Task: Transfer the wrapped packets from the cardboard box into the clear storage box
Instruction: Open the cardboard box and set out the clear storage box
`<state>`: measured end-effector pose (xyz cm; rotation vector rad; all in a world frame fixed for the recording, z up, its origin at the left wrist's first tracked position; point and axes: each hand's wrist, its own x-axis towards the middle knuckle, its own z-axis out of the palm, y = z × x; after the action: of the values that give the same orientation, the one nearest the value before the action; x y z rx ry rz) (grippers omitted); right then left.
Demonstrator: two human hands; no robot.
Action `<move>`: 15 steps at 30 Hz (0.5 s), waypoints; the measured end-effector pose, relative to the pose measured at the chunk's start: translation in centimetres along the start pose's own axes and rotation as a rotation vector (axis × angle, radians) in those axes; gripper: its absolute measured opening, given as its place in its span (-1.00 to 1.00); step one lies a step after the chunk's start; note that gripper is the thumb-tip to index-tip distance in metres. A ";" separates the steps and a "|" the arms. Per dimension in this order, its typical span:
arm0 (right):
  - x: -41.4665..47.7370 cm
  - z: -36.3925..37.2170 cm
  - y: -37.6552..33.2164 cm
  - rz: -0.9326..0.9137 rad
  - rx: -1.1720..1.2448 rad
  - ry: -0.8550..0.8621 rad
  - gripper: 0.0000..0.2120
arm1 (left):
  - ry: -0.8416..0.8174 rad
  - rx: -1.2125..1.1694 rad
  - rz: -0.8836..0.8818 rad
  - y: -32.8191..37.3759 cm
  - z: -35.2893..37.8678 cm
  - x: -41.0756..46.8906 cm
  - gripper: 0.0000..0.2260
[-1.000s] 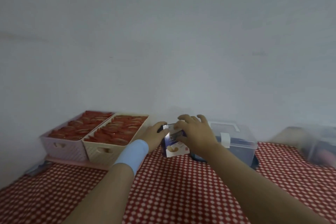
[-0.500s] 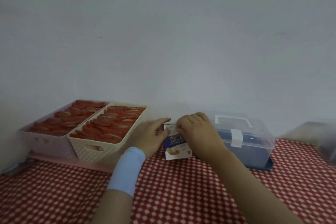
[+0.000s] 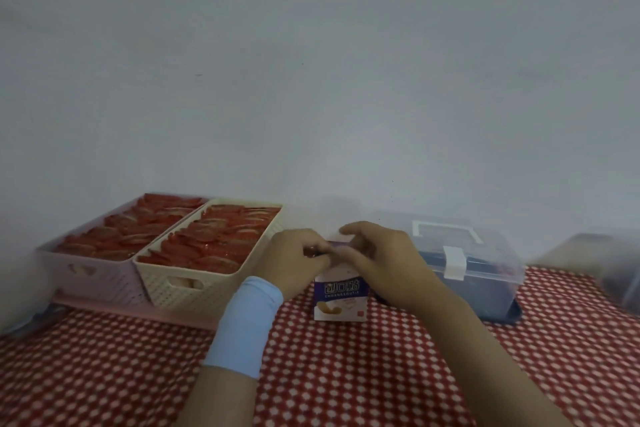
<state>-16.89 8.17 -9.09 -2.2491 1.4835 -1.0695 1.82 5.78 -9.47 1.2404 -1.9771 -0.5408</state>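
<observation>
a table under a red cloth with white dots point(image 3: 346, 374) runs back to a plain pale grey wall point(image 3: 311, 80) that fills the upper half of the view. the small purple-and-white cardboard box point(image 3: 341, 302) stands upright on the cloth at the middle. the left hand point(image 3: 294, 263), with a light blue wristband point(image 3: 246, 326), and the right hand point(image 3: 377, 263) meet over the box's top. the left fingers point(image 3: 317, 251) are curled and pinch its top edge, and the right fingers point(image 3: 349, 255) are bent down onto the same edge with the thumb lifted. the box's contents are hidden. at 3 o'clock from it, just beside, sits the clear storage box point(image 3: 485, 274), its lid on with a white handle and latch. at 9 to 10 o'clock a cream basket point(image 3: 194, 284) and a pink basket point(image 3: 90, 274) stand side by side, both full of red packets point(image 3: 214, 239). a blurred clear container point(image 3: 616, 270) sits at the far right edge.
</observation>
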 end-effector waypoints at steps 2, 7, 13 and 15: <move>0.2 -0.6 0.3 0.039 -0.020 -0.086 -0.74 | 0.010 0.025 0.017 0.1 0.0 0.1 -0.95; 0.8 -1.0 0.4 0.065 -0.077 -0.078 -0.94 | 0.003 0.044 0.058 0.5 0.1 0.1 -0.96; 0.9 -1.3 -0.1 0.053 -0.143 -0.069 -0.91 | -0.016 0.038 0.053 0.2 -0.1 0.4 -0.95; 0.8 -1.5 -0.2 0.043 -0.136 -0.047 -0.92 | -0.016 0.026 0.052 0.4 -0.3 0.5 -0.95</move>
<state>-17.58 7.85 -7.57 -2.3034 1.6225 -0.9227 1.69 5.57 -8.85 1.2010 -2.0299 -0.5020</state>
